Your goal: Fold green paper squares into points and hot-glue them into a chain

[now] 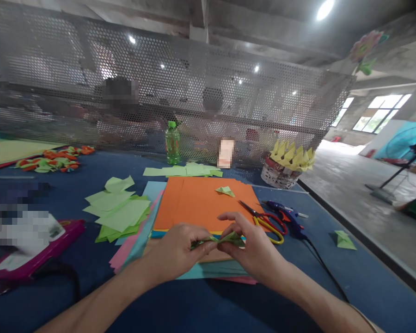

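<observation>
Between my two hands is a folded piece of green paper [229, 237], pinched from both sides. My left hand [183, 247] grips its left end with thumb and fingers. On its right end, my right hand [251, 245] pinches with the thumb and a finger, the index finger raised and curved above. Under and behind them lies a stack of coloured paper with orange sheets [201, 203] on top. A small folded green paper piece [225, 190] rests on the orange. Scissors [268, 222] with red and yellow handles lie just beyond my right hand.
Loose green paper squares [121, 208] lie left, green strips [183, 170] behind. A green bottle [172, 143] stands by the perforated screen [194, 69]. Right are a basket [280, 173] with yellow points, a corded glue gun [287, 216] and another folded green piece [345, 240].
</observation>
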The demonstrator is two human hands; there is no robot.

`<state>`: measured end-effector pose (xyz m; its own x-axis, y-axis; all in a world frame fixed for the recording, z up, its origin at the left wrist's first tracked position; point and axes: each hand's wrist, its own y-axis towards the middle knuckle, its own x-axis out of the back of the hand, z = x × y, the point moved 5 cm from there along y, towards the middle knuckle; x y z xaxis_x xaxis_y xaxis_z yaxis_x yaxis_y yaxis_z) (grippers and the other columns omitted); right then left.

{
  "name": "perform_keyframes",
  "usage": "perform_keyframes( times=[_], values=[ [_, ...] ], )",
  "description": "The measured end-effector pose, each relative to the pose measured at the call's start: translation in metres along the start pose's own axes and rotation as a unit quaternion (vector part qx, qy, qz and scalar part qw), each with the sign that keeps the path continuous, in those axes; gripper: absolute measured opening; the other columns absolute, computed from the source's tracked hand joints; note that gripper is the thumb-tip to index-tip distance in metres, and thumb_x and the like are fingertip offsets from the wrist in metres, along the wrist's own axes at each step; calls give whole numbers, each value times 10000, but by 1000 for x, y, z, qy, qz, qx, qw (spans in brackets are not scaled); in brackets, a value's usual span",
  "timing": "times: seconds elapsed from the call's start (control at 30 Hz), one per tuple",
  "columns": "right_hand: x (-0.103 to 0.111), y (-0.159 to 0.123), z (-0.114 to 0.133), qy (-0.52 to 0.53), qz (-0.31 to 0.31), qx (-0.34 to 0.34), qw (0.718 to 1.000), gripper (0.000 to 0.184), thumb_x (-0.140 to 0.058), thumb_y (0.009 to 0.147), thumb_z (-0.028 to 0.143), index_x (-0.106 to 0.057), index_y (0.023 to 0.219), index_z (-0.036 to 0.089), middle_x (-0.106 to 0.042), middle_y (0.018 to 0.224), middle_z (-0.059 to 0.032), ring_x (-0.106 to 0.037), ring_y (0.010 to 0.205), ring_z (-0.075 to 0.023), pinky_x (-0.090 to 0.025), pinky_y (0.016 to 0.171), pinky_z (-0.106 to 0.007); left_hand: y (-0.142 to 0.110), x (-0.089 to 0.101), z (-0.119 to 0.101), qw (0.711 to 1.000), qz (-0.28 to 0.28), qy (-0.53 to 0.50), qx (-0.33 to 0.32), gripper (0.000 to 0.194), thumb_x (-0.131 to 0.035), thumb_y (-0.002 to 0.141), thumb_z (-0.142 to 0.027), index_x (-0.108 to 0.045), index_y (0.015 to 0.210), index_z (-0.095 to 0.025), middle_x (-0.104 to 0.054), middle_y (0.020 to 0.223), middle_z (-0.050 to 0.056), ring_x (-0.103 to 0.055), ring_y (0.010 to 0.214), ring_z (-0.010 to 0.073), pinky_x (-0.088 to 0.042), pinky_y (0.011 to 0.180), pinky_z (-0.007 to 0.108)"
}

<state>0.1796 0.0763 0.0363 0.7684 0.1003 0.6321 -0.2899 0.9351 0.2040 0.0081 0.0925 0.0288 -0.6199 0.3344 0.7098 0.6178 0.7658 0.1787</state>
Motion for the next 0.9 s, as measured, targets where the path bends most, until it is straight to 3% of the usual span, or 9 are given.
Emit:
perform_keyframes(
  times=[0.27,0.4,0.53,0.8,0.9],
  values=[
    [-3,-1,3,-13,-2,20,1000,450,-713,825,177,-532,1208,328,-762,847,35,-726,796,-199,-525,729,-300,2,0,3,998,0,-35,53,229,-579,898,-337,-660,764,-169,-534,682,-27,-493,649,127,-313,584,236],
    [-4,-1,7,-9,0,54,998,469,-702,839,180,-513,1251,299,-756,835,7,-720,755,-194,-506,654,-266,1,1,4,993,10,-76,92,242,-584,860,-342,-690,746,-157,-504,650,-22,-465,648,132,-297,565,240],
    [-5,0,3,-26,5,34,999,506,-717,840,229,-494,1291,286,-720,794,26,-684,680,-162,-464,593,-228,0,1,9,982,30,-135,129,260,-590,827,-346,-696,715,-137,-429,586,-34,-381,575,112,-265,522,240],
    [-6,-2,-6,28,29,-14,999,509,-718,820,240,-518,1286,283,-645,738,60,-616,607,-127,-393,542,-207,-2,-1,18,956,93,-230,155,380,-654,845,-504,-669,700,-153,-421,589,-38,-318,535,101,-252,510,244],
    [-5,-1,-8,55,43,-44,997,504,-720,816,253,-523,1279,271,-610,697,70,-579,585,-123,-372,533,-213,-1,3,22,953,83,-243,163,554,-613,866,-630,-516,557,-180,-288,550,-55,-238,508,101,-234,503,258]
  ],
)
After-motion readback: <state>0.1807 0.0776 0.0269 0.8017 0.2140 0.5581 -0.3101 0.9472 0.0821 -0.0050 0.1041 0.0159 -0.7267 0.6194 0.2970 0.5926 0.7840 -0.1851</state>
